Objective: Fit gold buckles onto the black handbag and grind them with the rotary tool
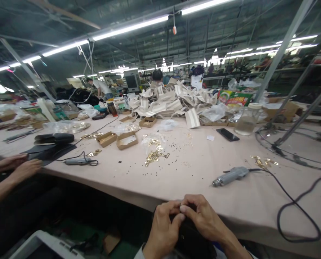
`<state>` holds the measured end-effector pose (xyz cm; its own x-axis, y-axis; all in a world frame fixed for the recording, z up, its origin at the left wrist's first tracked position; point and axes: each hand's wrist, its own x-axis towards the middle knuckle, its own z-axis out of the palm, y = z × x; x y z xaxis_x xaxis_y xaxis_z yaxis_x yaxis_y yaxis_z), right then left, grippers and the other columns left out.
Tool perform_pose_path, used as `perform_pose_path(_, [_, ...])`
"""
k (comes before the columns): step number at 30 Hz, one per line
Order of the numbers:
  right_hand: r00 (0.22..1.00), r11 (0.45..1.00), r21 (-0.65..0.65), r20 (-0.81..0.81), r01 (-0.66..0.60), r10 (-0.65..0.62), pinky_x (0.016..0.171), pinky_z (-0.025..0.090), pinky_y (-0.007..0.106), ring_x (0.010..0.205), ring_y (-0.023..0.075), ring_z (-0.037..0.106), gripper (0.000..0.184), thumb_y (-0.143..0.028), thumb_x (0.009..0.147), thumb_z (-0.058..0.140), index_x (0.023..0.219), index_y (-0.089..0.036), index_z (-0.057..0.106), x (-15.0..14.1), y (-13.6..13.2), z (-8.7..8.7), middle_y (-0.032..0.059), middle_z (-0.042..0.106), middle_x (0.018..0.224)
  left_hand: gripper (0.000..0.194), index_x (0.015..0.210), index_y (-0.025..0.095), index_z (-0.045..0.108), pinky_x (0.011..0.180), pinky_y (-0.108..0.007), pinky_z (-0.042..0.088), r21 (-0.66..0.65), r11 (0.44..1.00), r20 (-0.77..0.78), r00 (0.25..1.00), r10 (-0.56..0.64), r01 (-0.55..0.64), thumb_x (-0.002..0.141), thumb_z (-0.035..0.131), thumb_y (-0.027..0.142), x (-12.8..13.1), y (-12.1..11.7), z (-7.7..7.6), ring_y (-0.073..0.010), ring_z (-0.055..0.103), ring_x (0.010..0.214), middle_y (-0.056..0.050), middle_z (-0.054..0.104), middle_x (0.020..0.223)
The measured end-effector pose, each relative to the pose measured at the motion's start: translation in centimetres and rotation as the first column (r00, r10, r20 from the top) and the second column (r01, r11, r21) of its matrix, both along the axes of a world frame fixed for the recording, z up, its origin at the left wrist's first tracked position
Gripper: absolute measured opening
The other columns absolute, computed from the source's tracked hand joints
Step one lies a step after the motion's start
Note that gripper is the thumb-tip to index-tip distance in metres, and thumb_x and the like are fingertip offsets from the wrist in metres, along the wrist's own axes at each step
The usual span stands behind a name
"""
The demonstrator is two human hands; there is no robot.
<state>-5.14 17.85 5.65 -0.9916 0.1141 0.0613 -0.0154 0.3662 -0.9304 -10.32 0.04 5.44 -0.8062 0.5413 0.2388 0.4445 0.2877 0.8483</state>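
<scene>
At the table's front edge my left hand (164, 228) and my right hand (203, 219) meet, fingertips touching. Both are closed in a pinch, thumbs against bent forefingers; whatever sits between the tips is too small and hidden to name. Directly below them, partly covered by the hands, is a black piece (192, 241) with a tiny gold spot. An electric screwdriver (230, 176) lies on the table beyond my right hand, its bit pointing left. Gold metal hardware pieces (155, 155) lie in a loose pile farther back, with small dark bits scattered around them.
On the left, another person's hands (22, 171) rest by black material (50, 153), near a second electric screwdriver (76, 161). Small cardboard boxes (127, 140), a phone (227, 134), a jar (247, 120) and heaped pale strips (173, 99) stand farther back. A black cord (280, 216) loops at right.
</scene>
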Motion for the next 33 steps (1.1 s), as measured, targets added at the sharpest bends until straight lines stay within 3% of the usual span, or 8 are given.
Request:
perform_pose_path(3, [0.999, 0.999, -0.039, 0.032, -0.002, 0.003, 0.072, 0.041, 0.031, 0.077, 0.0204, 0.054, 0.032, -0.045, 0.092, 0.063, 0.075, -0.019, 0.067, -0.2, -0.2, 0.3, 0.0016, 0.062, 0.074, 0.016, 0.092, 0.018, 0.079, 0.072, -0.032, 0.054, -0.035, 0.996, 0.271, 0.959, 0.086, -0.080, 0.085, 0.067, 0.026, 0.5, 0.0, -0.2, -0.0238, 0.070, 0.075, -0.008, 0.076, 0.080])
perform_pose_path(7, [0.993, 0.988, -0.147, 0.093, -0.052, 0.066, 0.066, 0.040, 0.028, 0.073, 0.0185, 0.052, 0.033, -0.047, 0.089, 0.066, 0.074, -0.018, 0.068, -1.1, -0.9, 0.1, 0.0006, 0.059, 0.071, 0.009, 0.078, 0.018, 0.075, 0.064, -0.028, 0.047, -0.023, 0.952, 0.387, 0.875, 0.291, -0.306, 0.073, 0.077, 0.026, 0.9, -0.2, -1.2, -0.0209, 0.065, 0.066, -0.003, 0.070, 0.067])
perform_pose_path(12, [0.987, 0.988, -0.143, 0.144, -0.053, 0.074, 0.060, 0.035, 0.026, 0.064, 0.0157, 0.047, 0.035, -0.045, 0.085, 0.066, 0.065, -0.017, 0.064, -3.9, -1.3, -0.8, -0.0008, 0.053, 0.061, 0.014, 0.067, 0.017, 0.063, 0.053, -0.025, 0.031, 0.055, 0.952, 0.592, 0.778, 0.211, -0.300, 0.069, 0.076, 0.023, -0.9, -0.1, -2.2, -0.0124, 0.047, 0.049, 0.002, 0.057, 0.051])
perform_pose_path(17, [0.986, 0.995, -0.096, 0.165, -0.016, 0.032, 0.057, 0.033, 0.026, 0.061, 0.0152, 0.046, 0.035, -0.045, 0.082, 0.065, 0.063, -0.017, 0.064, -5.8, -1.3, -1.8, -0.0007, 0.052, 0.058, 0.011, 0.069, 0.014, 0.068, 0.054, -0.024, 0.031, 0.143, 0.924, 0.661, 0.729, 0.179, -0.356, 0.062, 0.075, 0.013, -2.6, 0.4, -2.4, -0.0114, 0.050, 0.050, 0.000, 0.063, 0.054])
perform_pose_path(23, [0.965, 0.990, -0.136, 0.250, -0.044, 0.077, 0.052, 0.029, 0.026, 0.052, 0.0128, 0.042, 0.033, -0.046, 0.086, 0.063, 0.069, -0.017, 0.064, -6.8, -1.4, -2.1, -0.0032, 0.050, 0.054, 0.007, 0.063, 0.014, 0.066, 0.049, -0.023, 0.027, 0.097, 0.921, 0.688, 0.694, 0.213, -0.378, 0.059, 0.069, 0.009, -4.1, 0.5, -2.7, -0.0083, 0.043, 0.044, 0.003, 0.059, 0.047])
perform_pose_path(29, [0.983, 0.984, 0.151, 0.168, -0.095, 0.069, 0.058, 0.032, 0.027, 0.062, 0.0145, 0.047, 0.031, -0.039, 0.089, 0.060, 0.069, -0.016, 0.063, -7.6, -2.3, -1.5, 0.0000, 0.056, 0.063, 0.009, 0.059, 0.015, 0.065, 0.048, -0.023, 0.029, 0.070, 0.916, 0.699, 0.675, 0.238, -0.395, 0.057, 0.069, 0.008, -4.8, 0.1, -2.8, -0.0101, 0.047, 0.046, 0.002, 0.061, 0.049])
perform_pose_path(31, [0.979, 0.978, 0.180, 0.190, -0.104, 0.069, 0.058, 0.032, 0.028, 0.062, 0.0149, 0.047, 0.032, -0.040, 0.090, 0.058, 0.071, -0.016, 0.063, -7.7, -2.5, -1.0, 0.0001, 0.057, 0.064, 0.010, 0.057, 0.015, 0.064, 0.048, -0.023, 0.030, 0.083, 0.906, 0.733, 0.641, 0.227, -0.415, 0.056, 0.068, 0.006, -5.0, -0.1, -2.7, -0.0103, 0.049, 0.046, 0.001, 0.062, 0.048])
perform_pose_path(33, [0.961, 0.979, 0.123, 0.247, -0.160, 0.126, 0.058, 0.033, 0.028, 0.062, 0.0150, 0.049, 0.027, -0.038, 0.090, 0.060, 0.076, -0.016, 0.065, -7.8, -2.4, -0.6, -0.0007, 0.058, 0.064, 0.011, 0.057, 0.015, 0.064, 0.048, -0.023, 0.029, 0.108, 0.896, 0.767, 0.610, 0.201, -0.431, 0.055, 0.067, 0.004, -5.2, -0.3, -2.6, -0.0097, 0.048, 0.044, 0.002, 0.060, 0.047])
